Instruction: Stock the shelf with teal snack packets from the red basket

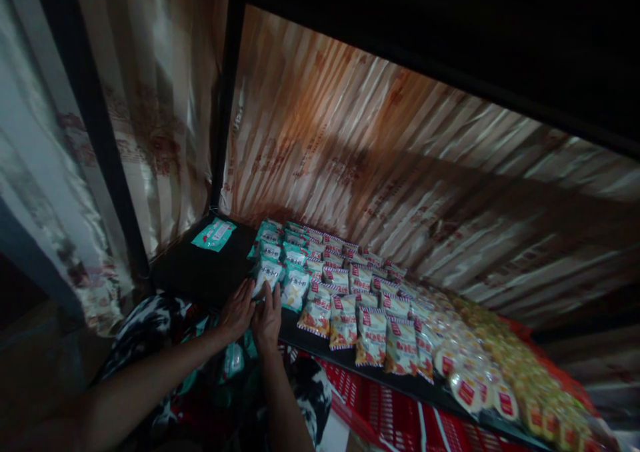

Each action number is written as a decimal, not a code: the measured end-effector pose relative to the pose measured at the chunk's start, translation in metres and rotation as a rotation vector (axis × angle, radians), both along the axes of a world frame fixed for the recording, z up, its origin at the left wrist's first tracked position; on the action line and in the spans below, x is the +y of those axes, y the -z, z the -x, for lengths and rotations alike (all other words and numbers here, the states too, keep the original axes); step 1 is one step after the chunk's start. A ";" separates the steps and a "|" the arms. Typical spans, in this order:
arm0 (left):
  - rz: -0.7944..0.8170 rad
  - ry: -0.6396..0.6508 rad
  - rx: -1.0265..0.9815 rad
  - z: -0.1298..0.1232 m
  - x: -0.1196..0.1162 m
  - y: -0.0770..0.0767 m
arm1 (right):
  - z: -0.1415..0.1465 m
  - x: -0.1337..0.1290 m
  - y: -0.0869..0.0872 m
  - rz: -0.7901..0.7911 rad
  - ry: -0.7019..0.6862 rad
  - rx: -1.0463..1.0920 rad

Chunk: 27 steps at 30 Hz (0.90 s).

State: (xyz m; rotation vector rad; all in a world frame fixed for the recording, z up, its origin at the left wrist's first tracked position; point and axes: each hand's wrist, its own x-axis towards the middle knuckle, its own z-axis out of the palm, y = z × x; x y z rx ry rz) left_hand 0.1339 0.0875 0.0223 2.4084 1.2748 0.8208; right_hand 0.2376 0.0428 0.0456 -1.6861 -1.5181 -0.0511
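A teal-and-white snack bag (269, 274) leans at the front of the leftmost row on the black shelf (187, 269). My left hand (238, 311) is at its lower left edge, fingers close together against it. My right hand (269, 317) grips its lower front, with fingertips over the wrapper. Both thumbs are partly hidden. Just right of it stands a second teal snack bag (296, 285) at the front of the neighbouring row. A single teal packet (214, 234) lies flat toward the shelf's back left corner. More teal packets (233, 361) sit low between my forearms, in shadow.
Rows of red-and-white snack bags (371, 335) fill the shelf's middle, followed by round packaged items (467, 391) and yellow packets (535, 415). Red plastic baskets (385, 412) stand below the front edge. Dark frame posts (227, 105) and a pleated curtain (320, 125) enclose the shelf.
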 end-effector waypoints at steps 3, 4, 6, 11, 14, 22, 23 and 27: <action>-0.022 -0.009 0.001 -0.001 0.000 0.002 | -0.002 0.002 -0.001 -0.019 -0.004 -0.002; -0.023 -0.011 0.002 -0.001 0.000 0.001 | -0.003 0.003 -0.001 -0.020 -0.004 -0.001; -0.019 -0.006 0.000 -0.002 0.000 -0.002 | -0.005 0.004 -0.002 -0.016 -0.001 0.004; 0.009 0.038 -0.007 -0.002 0.003 -0.010 | -0.007 0.008 0.001 -0.016 0.009 -0.003; 0.016 0.033 -0.026 -0.003 0.005 -0.010 | -0.008 0.009 0.004 -0.017 0.017 -0.027; 0.004 -0.056 -0.123 -0.005 0.019 -0.017 | -0.007 0.010 0.005 -0.026 0.042 -0.027; 0.005 -0.067 -0.129 -0.005 0.022 -0.019 | -0.006 0.011 0.004 -0.032 0.041 -0.023; 0.003 -0.067 -0.130 -0.008 0.034 -0.022 | -0.006 0.012 0.001 -0.031 0.039 -0.006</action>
